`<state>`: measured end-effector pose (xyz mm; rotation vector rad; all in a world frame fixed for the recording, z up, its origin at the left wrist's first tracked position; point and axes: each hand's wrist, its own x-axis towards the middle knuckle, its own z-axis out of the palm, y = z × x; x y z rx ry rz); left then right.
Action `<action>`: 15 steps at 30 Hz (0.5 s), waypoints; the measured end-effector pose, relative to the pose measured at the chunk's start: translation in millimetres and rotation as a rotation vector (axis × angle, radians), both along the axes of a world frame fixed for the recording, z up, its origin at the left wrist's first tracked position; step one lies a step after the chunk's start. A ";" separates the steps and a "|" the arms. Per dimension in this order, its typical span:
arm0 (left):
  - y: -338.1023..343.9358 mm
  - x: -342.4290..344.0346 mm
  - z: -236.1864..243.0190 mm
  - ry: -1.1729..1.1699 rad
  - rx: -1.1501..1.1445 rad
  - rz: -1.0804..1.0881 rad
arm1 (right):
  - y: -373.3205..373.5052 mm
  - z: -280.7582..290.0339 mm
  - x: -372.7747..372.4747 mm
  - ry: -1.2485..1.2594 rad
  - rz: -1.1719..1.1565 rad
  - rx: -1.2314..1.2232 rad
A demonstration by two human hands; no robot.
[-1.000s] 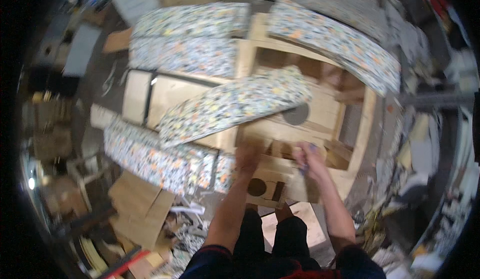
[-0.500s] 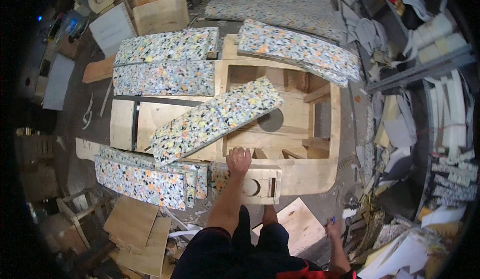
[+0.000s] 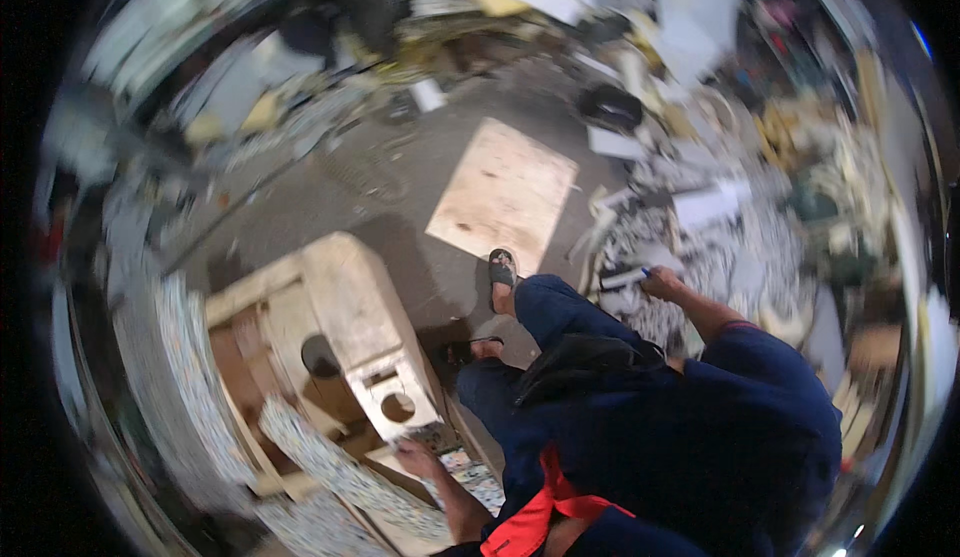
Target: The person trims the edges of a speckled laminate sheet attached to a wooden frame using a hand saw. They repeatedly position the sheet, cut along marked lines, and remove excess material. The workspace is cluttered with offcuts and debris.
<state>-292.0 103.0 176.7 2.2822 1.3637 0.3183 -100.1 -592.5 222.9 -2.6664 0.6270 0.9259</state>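
My left hand (image 3: 418, 459) is at the lower left, by the edge of a pale wooden frame (image 3: 357, 297), close to a small box-like wooden piece with a round hole (image 3: 392, 400). Its fingers look loosely stretched and appear to rest on the wood, somewhat blurred. Out to the right, my right hand (image 3: 661, 284) is closed around a slim blue-and-white tool (image 3: 625, 278), whose exact kind is too blurred to tell. The tool points left, above a heap of grey-white scraps (image 3: 700, 257). A speckled foam strip (image 3: 330, 457) lies slanted across the frame.
A square plywood sheet (image 3: 505, 197) lies on the floor ahead, touching my shoe (image 3: 501, 266). Another speckled foam piece (image 3: 195, 377) lies along the frame's far left side. A black rounded object (image 3: 610, 107) and white sheets (image 3: 697, 17) are among the clutter at far right.
The view has swung to the right, so the frame now sits at lower left and the scrap heap shows. My left hand stays by the frame; my right still holds the slim tool.
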 end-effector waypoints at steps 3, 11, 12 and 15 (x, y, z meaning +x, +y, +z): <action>-67.4 -11.4 15.7 0.444 0.101 -0.362 | -44.4 -1.7 -51.6 -0.036 -0.170 0.030; -207.7 131.3 75.6 0.331 0.056 -0.485 | -144.4 -45.2 -102.8 -0.030 -0.481 0.302; -233.7 155.2 89.1 0.289 0.049 -0.480 | -163.7 -41.6 -102.3 -0.078 -0.431 0.305; -317.4 221.7 127.5 0.165 0.035 -0.520 | -238.5 -28.2 -85.9 -0.183 -0.481 0.304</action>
